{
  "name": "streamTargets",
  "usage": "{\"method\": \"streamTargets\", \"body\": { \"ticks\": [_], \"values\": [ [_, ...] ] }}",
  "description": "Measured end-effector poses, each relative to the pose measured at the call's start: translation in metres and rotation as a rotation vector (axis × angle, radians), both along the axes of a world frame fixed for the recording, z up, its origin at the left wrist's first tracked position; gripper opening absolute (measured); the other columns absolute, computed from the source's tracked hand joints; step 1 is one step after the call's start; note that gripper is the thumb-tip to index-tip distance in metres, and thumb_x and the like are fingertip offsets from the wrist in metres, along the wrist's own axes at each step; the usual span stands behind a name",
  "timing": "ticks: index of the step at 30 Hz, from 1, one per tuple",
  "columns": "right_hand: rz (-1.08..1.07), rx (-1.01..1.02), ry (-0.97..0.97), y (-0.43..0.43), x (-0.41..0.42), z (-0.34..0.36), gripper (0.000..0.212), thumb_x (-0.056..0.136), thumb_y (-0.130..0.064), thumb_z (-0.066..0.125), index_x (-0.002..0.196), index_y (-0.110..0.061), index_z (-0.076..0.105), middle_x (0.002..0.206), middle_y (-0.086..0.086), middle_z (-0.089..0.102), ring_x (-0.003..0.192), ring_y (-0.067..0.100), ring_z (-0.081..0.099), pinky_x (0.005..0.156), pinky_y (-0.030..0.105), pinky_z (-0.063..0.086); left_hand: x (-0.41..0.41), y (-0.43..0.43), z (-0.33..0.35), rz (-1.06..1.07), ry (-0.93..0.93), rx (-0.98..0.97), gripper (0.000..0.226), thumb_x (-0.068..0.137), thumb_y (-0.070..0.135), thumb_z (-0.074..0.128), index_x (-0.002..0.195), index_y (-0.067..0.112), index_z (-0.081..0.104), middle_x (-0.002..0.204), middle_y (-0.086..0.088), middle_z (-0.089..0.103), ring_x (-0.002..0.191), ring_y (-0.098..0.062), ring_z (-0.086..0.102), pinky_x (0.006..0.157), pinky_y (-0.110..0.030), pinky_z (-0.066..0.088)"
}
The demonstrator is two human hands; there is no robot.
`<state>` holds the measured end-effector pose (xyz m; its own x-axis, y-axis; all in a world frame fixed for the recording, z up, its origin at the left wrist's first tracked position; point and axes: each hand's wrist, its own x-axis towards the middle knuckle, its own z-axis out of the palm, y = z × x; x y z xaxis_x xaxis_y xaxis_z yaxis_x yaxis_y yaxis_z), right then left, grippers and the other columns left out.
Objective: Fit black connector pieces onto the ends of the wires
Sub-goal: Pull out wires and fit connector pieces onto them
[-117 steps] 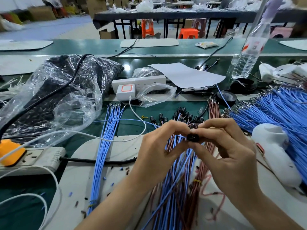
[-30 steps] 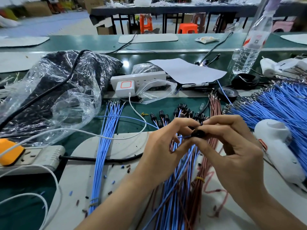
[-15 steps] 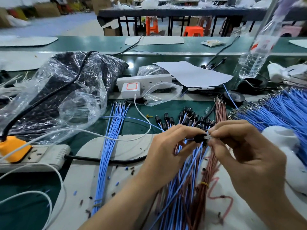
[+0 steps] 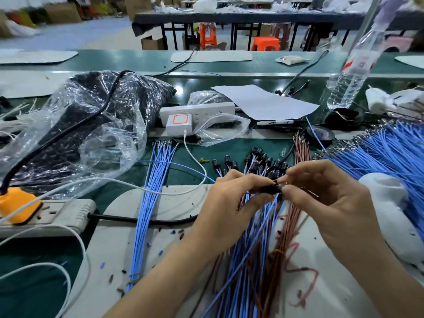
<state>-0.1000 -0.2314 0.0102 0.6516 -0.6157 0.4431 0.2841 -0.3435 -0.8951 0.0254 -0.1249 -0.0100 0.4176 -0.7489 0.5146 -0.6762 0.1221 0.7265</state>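
Observation:
My left hand (image 4: 229,203) pinches a small black connector piece (image 4: 270,189) between thumb and fingers above the table. Right beside it, my right hand (image 4: 328,200) pinches a thin wire end at the connector's right side; fingertips of both hands nearly touch. Below the hands lies a mixed pile of blue and brown wires (image 4: 257,244). Several wires with black connectors fitted (image 4: 254,159) lie just beyond the hands. A loose bundle of bare blue wires (image 4: 151,189) lies to the left.
A large fan of blue wires (image 4: 390,157) and a white tool (image 4: 394,214) sit at the right. Power strips (image 4: 197,111) (image 4: 48,216), a white cable, plastic bags (image 4: 75,125), white paper (image 4: 263,102) and a water bottle (image 4: 353,70) crowd the back and left.
My right hand shifted from gripping the connector with the left hand to pinching a wire end at its right side. The view moved slightly.

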Motion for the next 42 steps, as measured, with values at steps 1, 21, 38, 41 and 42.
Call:
{"method": "streamTargets", "body": {
  "ticks": [1, 21, 38, 41, 42],
  "values": [
    [0.001, 0.021, 0.011, 0.0, 0.001, 0.0, 0.018, 0.07, -0.012, 0.071, 0.087, -0.018, 0.068, 0.081, -0.002, 0.073, 0.075, 0.008, 0.07, 0.071, 0.013, 0.052, 0.0, 0.0, -0.001, -0.005, 0.022, 0.007, 0.022, 0.085, 0.02, 0.063, 0.105, 0.014, 0.069, 0.092, 0.007, 0.067, 0.09, -0.016, 0.06, 0.083, -0.037, 0.049],
    [0.02, -0.07, -0.055, 0.012, -0.004, 0.007, 0.017, 0.081, -0.011, 0.064, 0.088, -0.027, 0.067, 0.07, -0.003, 0.071, 0.06, 0.015, 0.068, 0.061, 0.018, 0.055, -0.003, 0.0, -0.001, -0.082, 0.143, -0.105, 0.03, 0.086, -0.002, 0.06, 0.106, 0.02, 0.061, 0.109, 0.005, 0.067, 0.107, -0.01, 0.063, 0.093, -0.029, 0.05],
    [-0.098, -0.263, 0.191, -0.001, -0.006, 0.002, 0.021, 0.075, -0.013, 0.072, 0.084, -0.031, 0.067, 0.068, -0.01, 0.07, 0.057, 0.009, 0.066, 0.058, 0.018, 0.054, 0.001, -0.001, -0.003, -0.052, 0.002, -0.042, 0.022, 0.084, 0.009, 0.066, 0.106, 0.007, 0.07, 0.096, 0.008, 0.07, 0.088, -0.001, 0.065, 0.084, -0.013, 0.047],
    [-0.117, -0.307, 0.237, -0.002, -0.006, 0.0, 0.026, 0.075, 0.0, 0.076, 0.076, -0.023, 0.065, 0.068, -0.008, 0.069, 0.055, 0.009, 0.063, 0.057, 0.016, 0.053, 0.002, -0.001, -0.003, -0.057, 0.024, -0.005, 0.022, 0.084, 0.016, 0.065, 0.104, 0.006, 0.07, 0.093, 0.011, 0.067, 0.085, 0.002, 0.063, 0.082, -0.014, 0.047],
    [-0.138, -0.351, 0.261, -0.001, -0.005, 0.0, 0.027, 0.074, 0.001, 0.075, 0.074, -0.023, 0.064, 0.068, -0.008, 0.068, 0.053, 0.009, 0.061, 0.055, 0.014, 0.05, 0.003, -0.001, -0.004, -0.059, 0.039, 0.011, 0.023, 0.084, 0.017, 0.065, 0.103, 0.006, 0.07, 0.091, 0.012, 0.067, 0.083, 0.004, 0.062, 0.081, -0.013, 0.047]
  ]
}}
